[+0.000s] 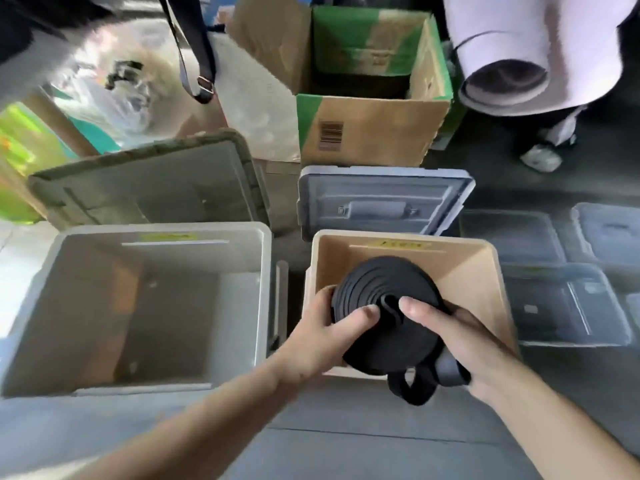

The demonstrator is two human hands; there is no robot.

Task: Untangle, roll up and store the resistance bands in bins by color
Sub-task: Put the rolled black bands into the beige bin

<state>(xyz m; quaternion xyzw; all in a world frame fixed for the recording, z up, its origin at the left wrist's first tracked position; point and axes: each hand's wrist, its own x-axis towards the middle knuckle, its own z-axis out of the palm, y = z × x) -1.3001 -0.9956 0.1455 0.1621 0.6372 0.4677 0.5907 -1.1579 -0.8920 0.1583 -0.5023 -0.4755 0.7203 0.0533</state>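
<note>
A black resistance band (381, 289), rolled into a thick coil, is held over the tan bin (464, 268). My left hand (325, 334) grips the coil's left side, thumb on top. My right hand (460, 341) holds its right side, thumb near the coil's centre, fingers curled round the loose end that loops below. The tan bin's floor is mostly hidden by the coil. To the left stands a light grey bin (162, 233), with nothing seen inside.
A grey lid (145, 188) and a blue-grey lid (381, 206) lie behind the bins. An open cardboard box (374, 123) stands further back. Clear lids (568, 303) lie on the dark floor at right. A rolled pale mat (512, 64) stands at top right.
</note>
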